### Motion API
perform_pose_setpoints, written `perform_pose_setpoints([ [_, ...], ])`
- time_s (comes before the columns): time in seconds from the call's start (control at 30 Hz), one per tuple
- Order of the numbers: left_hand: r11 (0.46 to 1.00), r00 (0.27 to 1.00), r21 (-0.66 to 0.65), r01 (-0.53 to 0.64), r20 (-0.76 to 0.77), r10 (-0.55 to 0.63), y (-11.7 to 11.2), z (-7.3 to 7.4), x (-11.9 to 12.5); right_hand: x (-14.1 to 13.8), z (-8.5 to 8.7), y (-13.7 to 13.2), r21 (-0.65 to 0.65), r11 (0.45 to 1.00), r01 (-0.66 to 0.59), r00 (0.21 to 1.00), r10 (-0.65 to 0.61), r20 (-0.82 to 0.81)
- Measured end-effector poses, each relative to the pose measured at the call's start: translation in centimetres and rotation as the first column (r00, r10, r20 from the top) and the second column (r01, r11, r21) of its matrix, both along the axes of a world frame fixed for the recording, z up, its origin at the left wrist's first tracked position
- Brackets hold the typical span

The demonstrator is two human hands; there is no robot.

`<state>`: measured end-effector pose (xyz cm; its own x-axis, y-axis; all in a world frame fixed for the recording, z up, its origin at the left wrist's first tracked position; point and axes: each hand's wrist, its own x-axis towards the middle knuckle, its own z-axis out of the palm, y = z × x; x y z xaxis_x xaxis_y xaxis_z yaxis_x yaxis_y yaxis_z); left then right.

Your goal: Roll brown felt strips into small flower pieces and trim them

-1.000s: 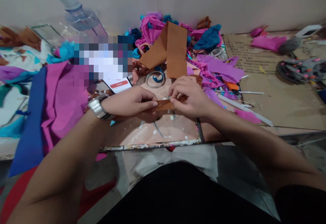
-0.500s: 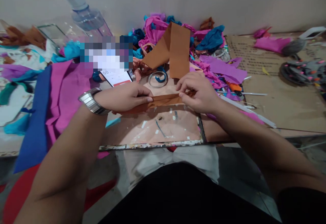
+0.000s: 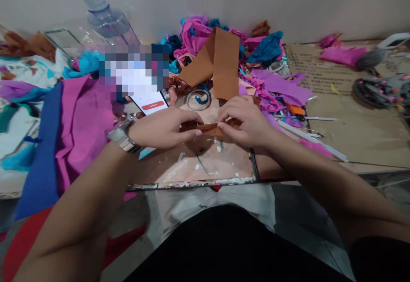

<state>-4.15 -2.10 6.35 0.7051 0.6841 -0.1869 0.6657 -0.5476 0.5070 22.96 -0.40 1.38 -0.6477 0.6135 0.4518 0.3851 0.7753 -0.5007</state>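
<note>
A narrow folded strip of brown crepe paper (image 3: 210, 129) stretches between my two hands, just above the tabletop. My left hand (image 3: 162, 127), with a metal watch (image 3: 124, 135) at its wrist, pinches the strip's left part; the palm hides that end. Opposite it, my right hand (image 3: 246, 119) grips the strip with thumb and fingertips, covering the right end. Behind my right hand lies a wider brown strip (image 3: 226, 62), folded over on itself. A roll of clear tape (image 3: 198, 100) with a blue scrap inside rests between the hands and the paper pile.
A phone (image 3: 153, 104) lies behind my left hand, partly pixelated. A clear bottle (image 3: 110, 23) stands against the wall. Pink and blue sheets (image 3: 41, 145) overhang the table edge at left. Colourful scraps (image 3: 195, 34) are heaped at the back. Cardboard (image 3: 339, 128) and white sticks (image 3: 310, 139) lie right.
My left hand has shifted right, closer to my right hand, so less of the brown strip shows between them. More of the phone's lower screen is visible.
</note>
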Motion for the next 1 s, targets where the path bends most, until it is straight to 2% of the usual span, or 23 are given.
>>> perform_pose_setpoints([
  [0.23,1.0,0.995,-0.019,0.025,0.096,-0.023,-0.3,-1.2,1.0,-1.2,0.1,-1.3,-0.058,0.998,-0.032,0.999,0.033,0.026],
  [0.43,0.998,0.991,-0.067,0.006,0.135,0.003,-0.4,-1.2,1.2,-1.1,0.0,-1.4,-0.084,0.992,-0.091,0.994,0.096,0.057],
  [0.63,0.985,0.976,-0.163,-0.051,0.199,0.084,-0.7,-1.2,1.5,-1.3,-0.2,-1.6,-0.045,0.999,-0.006,0.999,0.008,0.05],
  [0.83,0.978,0.958,-0.18,-0.101,0.246,0.144,-0.7,-1.4,1.5,-1.4,-0.3,-1.6,-0.001,1.0,0.03,0.999,-0.03,0.019],
  [1.0,0.982,0.957,-0.142,-0.124,0.243,0.156,-0.7,-1.4,1.7,-1.2,-0.2,-1.7,0.016,0.998,0.053,0.998,-0.054,0.033],
])
